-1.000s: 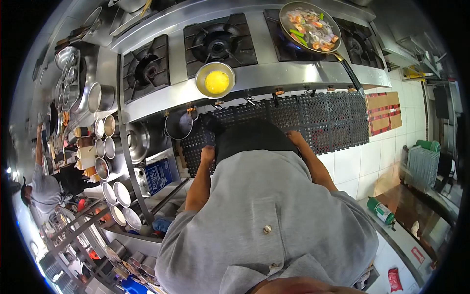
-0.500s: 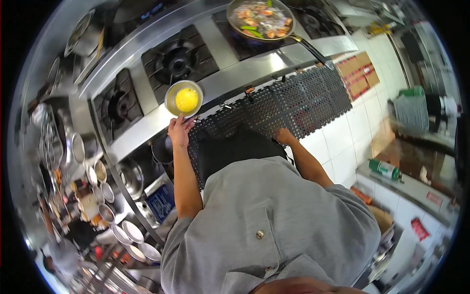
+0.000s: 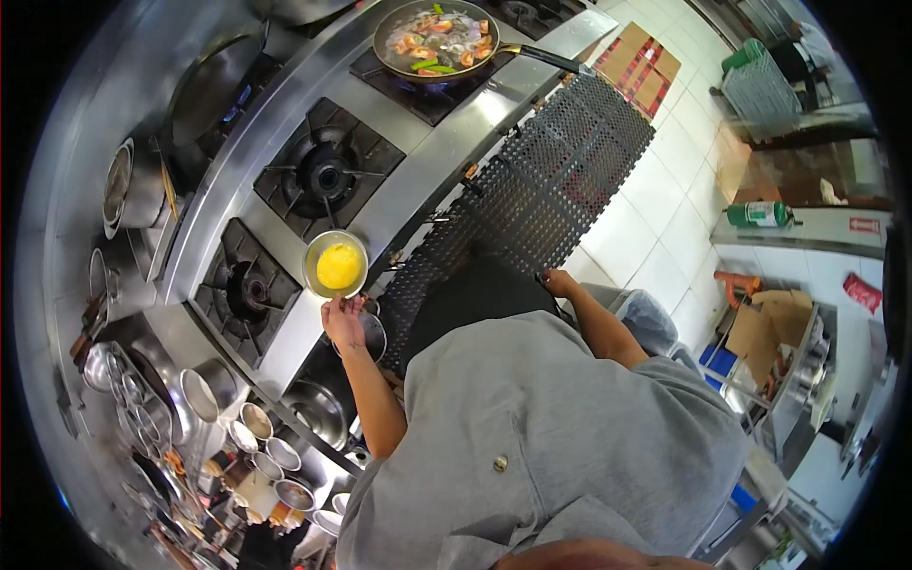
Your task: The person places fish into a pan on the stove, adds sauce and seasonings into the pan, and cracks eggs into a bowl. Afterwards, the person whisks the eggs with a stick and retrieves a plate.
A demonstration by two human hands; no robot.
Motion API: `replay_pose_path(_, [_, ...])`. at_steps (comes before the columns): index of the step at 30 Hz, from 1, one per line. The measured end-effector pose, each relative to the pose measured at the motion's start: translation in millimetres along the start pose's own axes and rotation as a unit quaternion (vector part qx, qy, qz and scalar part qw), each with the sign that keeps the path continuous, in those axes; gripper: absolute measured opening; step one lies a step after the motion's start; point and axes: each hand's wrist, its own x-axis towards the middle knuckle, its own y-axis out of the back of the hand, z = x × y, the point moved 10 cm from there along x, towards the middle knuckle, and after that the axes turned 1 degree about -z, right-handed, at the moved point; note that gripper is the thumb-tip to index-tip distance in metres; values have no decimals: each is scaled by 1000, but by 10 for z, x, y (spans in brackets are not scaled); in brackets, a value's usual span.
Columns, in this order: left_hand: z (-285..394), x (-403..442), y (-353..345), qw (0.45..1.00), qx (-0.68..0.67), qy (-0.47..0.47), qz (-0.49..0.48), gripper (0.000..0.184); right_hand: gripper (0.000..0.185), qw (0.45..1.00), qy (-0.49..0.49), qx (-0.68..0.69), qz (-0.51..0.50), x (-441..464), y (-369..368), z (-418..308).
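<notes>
My left hand (image 3: pixel 343 321) is closed on the near edge of a small round metal bowl (image 3: pixel 311 262), held level at the front edge of the stove. Bright yellow liquid (image 3: pixel 339 266) lies in the bowl. My right hand (image 3: pixel 559 282) hangs low beside my hip, its fingers curled; a small dark shape shows at them, too unclear to name. On the far burner stands a frying pan (image 3: pixel 378 47) with pieces of shrimp (image 3: pixel 465 59), green pieces and pale slices in bubbling liquid. The pan's black handle (image 3: pixel 549 59) points right, away from both hands.
Bare burners (image 3: pixel 328 178) with iron grates lie left of the pan. A perforated black mat (image 3: pixel 570 157) covers the floor before the stove, with flattened cardboard (image 3: pixel 638 68) beyond. Pots (image 3: pixel 142 185) stand at left; several small bowls (image 3: pixel 282 454) crowd the lower left.
My view has turned, so the stove and pan appear further left and the bowl lower. My left hand keeps its hold on the bowl; my right hand stays by my hip.
</notes>
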Motion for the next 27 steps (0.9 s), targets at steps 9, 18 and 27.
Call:
replay_pose_path(9, [181, 88, 403, 999, 14, 10, -36, 12, 25, 989, -84, 92, 86, -400, -488, -270])
replay_pose_path(18, [141, 80, 487, 996, -27, 55, -58, 37, 36, 966, -176, 188, 26, -1089, -1507, -366])
replay_pose_path(27, [-1011, 51, 1004, 923, 189, 320, -99, 28, 35, 951, -225, 199, 79, -1226, -1392, -164])
